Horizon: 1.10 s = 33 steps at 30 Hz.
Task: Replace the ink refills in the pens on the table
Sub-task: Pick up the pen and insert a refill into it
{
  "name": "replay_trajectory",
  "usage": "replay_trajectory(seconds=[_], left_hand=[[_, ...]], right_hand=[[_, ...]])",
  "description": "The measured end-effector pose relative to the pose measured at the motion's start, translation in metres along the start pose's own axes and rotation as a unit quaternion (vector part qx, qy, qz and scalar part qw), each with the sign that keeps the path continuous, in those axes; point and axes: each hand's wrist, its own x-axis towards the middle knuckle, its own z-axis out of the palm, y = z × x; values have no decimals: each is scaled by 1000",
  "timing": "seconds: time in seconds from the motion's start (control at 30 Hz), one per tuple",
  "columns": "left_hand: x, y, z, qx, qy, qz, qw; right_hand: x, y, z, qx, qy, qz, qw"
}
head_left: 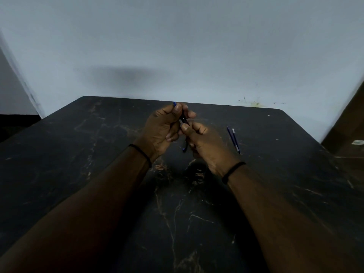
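Observation:
Both of my hands hold one dark blue pen (pixel 184 120) above the middle of the black marble table (pixel 98 154). My left hand (pixel 163 129) is closed around its upper part, where a blue tip pokes out past the fingers. My right hand (pixel 199 138) pinches the lower part, and the pen's bottom end shows below between the palms. Two thin blue ink refills (pixel 234 139) lie side by side on the table, to the right of my right hand. The pen's middle is hidden by my fingers.
A pale wall (pixel 197 46) stands right behind the table's far edge. A brown wooden surface (pixel 348 125) rises at the far right. Each wrist wears a black band.

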Motion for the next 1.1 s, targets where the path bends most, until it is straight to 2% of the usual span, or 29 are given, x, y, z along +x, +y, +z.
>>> replay_trajectory(seconds=[0.13,0.27,0.43,0.6,0.87,0.97,1.1], left_hand=[[1,-2,-3,35,27,0,999],[1,-4,-10,52,42,-7,998],[0,-9,-14,79,69,-12,994],[1,-10,-17,79,68,-20,994],[-1,-11,-17,80,52,-20,995],[1,-13,-18,73,67,-22,995],[3,-16,-20,68,100,-26,992]], right_hand=[[3,4,-3,-72,64,-12,995],[4,5,-5,-97,83,-30,991],[1,3,-9,-8,53,-24,998],[6,7,-12,-48,62,8,997],[2,5,-10,9,33,35,999],[2,4,-10,23,31,37,999],[5,5,-11,-36,38,39,998]])
